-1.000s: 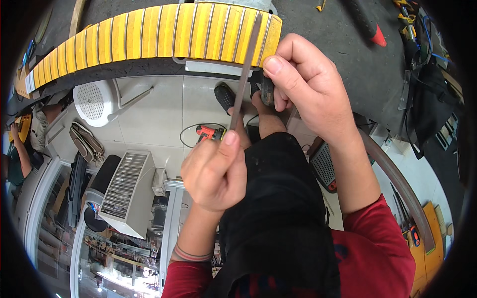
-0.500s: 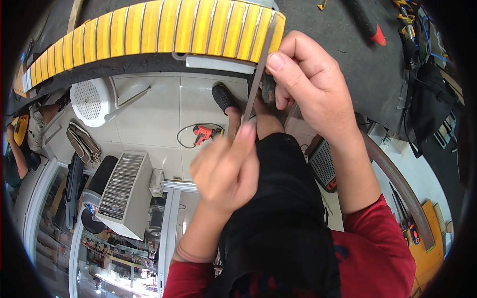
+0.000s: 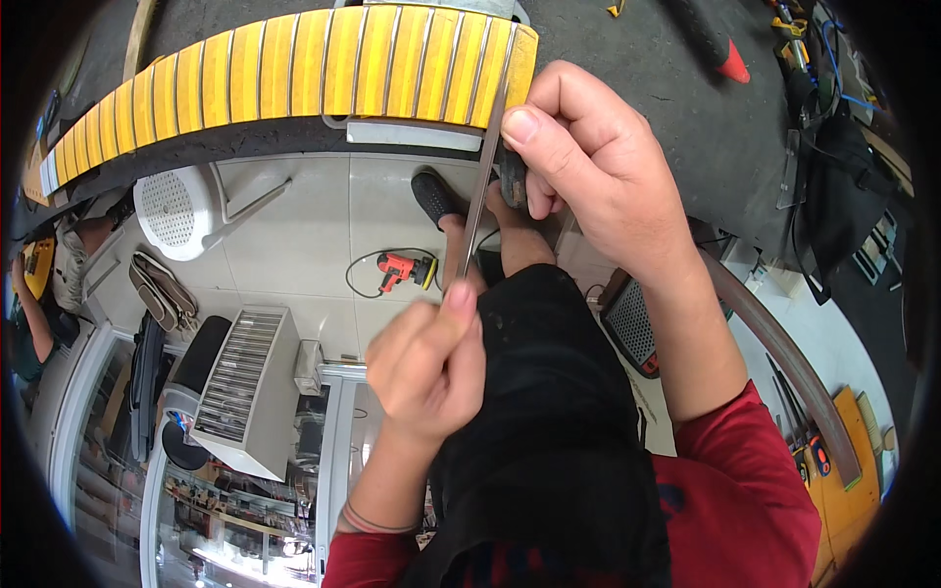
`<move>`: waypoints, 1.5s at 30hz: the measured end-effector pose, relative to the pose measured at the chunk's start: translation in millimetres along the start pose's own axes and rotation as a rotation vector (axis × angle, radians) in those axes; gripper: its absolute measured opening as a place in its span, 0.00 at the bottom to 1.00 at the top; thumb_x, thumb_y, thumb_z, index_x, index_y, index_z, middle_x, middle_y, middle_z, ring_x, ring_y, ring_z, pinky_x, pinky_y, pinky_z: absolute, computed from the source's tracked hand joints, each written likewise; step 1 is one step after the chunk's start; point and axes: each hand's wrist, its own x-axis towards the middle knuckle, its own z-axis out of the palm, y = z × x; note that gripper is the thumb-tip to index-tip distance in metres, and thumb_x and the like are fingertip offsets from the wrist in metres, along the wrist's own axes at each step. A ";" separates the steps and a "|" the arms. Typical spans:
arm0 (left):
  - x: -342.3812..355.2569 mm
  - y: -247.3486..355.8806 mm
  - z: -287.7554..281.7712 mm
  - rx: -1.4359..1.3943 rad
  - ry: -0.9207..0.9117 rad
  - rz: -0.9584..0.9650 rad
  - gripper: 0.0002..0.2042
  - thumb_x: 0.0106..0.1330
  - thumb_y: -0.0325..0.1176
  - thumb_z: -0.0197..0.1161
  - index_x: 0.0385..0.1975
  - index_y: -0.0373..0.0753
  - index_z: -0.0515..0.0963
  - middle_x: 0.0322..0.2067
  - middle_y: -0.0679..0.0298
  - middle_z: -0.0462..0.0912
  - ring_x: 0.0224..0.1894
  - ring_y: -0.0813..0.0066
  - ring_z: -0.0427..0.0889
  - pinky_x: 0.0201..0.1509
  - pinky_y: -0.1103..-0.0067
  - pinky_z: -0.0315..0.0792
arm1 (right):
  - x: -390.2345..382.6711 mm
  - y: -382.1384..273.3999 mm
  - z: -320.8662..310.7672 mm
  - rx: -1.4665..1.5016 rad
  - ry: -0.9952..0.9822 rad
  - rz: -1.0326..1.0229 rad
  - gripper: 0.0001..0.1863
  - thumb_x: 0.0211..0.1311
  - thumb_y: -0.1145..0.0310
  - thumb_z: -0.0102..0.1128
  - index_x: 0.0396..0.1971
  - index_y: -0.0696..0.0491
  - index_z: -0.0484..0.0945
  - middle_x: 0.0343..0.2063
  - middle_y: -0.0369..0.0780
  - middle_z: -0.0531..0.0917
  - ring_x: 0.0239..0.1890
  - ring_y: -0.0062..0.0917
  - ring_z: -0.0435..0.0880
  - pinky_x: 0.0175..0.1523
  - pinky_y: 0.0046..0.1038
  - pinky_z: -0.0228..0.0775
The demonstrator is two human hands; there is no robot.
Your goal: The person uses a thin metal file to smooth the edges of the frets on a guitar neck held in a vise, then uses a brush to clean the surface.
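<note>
A long curved fretboard (image 3: pixel 294 69) stretches across the top, with yellow tape between its bare metal frets. Over its right end lies a narrow grey metal file (image 3: pixel 480 196), slanting down toward my body. My left hand (image 3: pixel 426 363) is closed on the file's near end, thumb along the top. Beside the fretboard's end, my right hand (image 3: pixel 593 171) has its thumb tip against or close to the file, fingers curled under. A dark blocky piece (image 3: pixel 513 181) shows at those fingers; whether they grip it, the file or the fretboard's edge is hidden.
The fretboard rests over a dark workbench (image 3: pixel 627 59) bearing a red-tipped tool (image 3: pixel 733 67). On the floor below are a red power tool (image 3: pixel 397 269) with a cord, a white stool (image 3: pixel 169 211) and a slatted white box (image 3: pixel 245 392). Another person's arm (image 3: pixel 31 314) shows far left.
My left hand has drawn the file a little toward my body. The view has shifted slightly, so the fretboard and my right hand appear further left; the right hand keeps its pose.
</note>
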 end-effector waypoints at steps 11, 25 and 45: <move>-2.1 3.9 -3.8 0.044 -0.011 -0.009 0.22 0.60 0.10 0.71 0.55 0.31 0.86 0.21 0.61 0.76 0.18 0.70 0.70 0.23 0.75 0.67 | -0.2 1.1 -1.3 -0.003 -0.005 0.007 0.13 0.85 0.61 0.59 0.38 0.53 0.75 0.26 0.28 0.76 0.23 0.08 0.76 0.28 0.16 0.67; 35.6 -16.4 0.6 -0.566 -0.016 -0.170 0.22 0.82 0.28 0.59 0.70 0.30 0.62 0.24 0.59 0.78 0.18 0.79 0.73 0.19 0.84 0.66 | 1.2 -3.4 -1.0 0.084 -0.003 0.048 0.14 0.82 0.60 0.64 0.37 0.54 0.76 0.23 0.28 0.77 0.24 0.09 0.76 0.29 0.19 0.72; 4.9 12.0 -19.0 0.053 -0.140 -0.050 0.17 0.67 0.13 0.70 0.56 0.28 0.82 0.34 0.52 0.89 0.29 0.71 0.86 0.35 0.77 0.79 | 1.0 2.1 -2.7 0.040 0.035 0.069 0.13 0.79 0.63 0.66 0.35 0.54 0.77 0.20 0.29 0.77 0.24 0.09 0.73 0.28 0.21 0.66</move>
